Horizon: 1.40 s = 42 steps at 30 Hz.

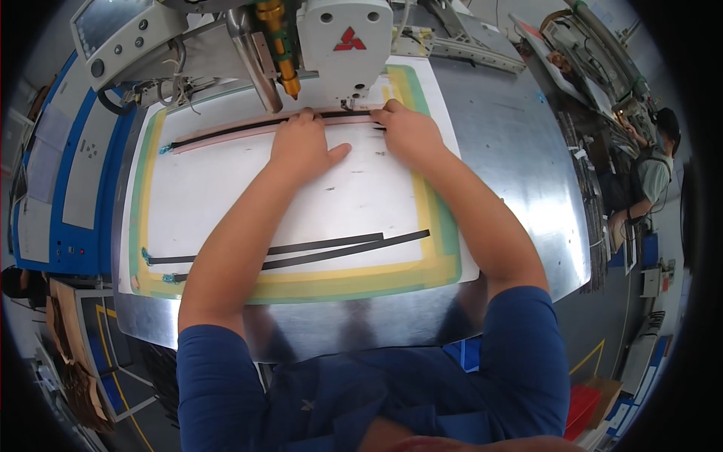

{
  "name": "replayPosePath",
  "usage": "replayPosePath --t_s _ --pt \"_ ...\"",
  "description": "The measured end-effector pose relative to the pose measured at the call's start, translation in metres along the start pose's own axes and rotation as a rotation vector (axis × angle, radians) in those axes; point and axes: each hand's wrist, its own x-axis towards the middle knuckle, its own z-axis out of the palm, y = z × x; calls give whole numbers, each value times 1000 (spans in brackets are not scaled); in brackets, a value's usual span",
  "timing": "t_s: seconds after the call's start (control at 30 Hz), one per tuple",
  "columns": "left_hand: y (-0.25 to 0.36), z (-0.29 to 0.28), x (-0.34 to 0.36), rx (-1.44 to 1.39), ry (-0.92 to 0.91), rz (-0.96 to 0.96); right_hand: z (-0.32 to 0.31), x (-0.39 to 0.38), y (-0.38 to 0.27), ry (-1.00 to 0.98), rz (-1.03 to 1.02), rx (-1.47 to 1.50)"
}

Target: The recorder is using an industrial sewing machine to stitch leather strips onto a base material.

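Note:
A long black strap [226, 133] lies in a pinkish slotted strip on a white board, below the sewing machine head [345, 49]. My left hand [301, 143] rests over the strap's middle, its fingertips pressing down and its thumb spread away. At the strap's right end my right hand [410, 134] has its fingers closed on it; the fingertips are partly hidden. Two more black straps, an upper one [324, 244] and a lower one [346, 251], lie near the board's front edge. Their left ends carry bluish-green bits [170, 278], and my left forearm crosses over them.
Yellow and green tape borders the board [301, 203], which sits on a shiny metal table [512, 151]. A brass-coloured nozzle [286, 71] and a metal cylinder [254, 60] hang close above the left hand. A control panel [124, 41] stands at left; another person [651, 173] is at far right.

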Motion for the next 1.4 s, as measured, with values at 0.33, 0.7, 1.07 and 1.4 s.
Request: replayPosePath --t_s 0.33,0.7,1.07,1.4 --pt "9 -3 -2 6 26 -27 11 3 -10 77 -38 77" --pt "8 -10 2 37 -47 -40 23 4 -23 95 -116 83" --pt "-30 1 -23 -37 59 15 13 7 -37 19 -95 29" --pt "-203 -4 -71 -29 137 -68 0 -3 -8 -9 6 7"
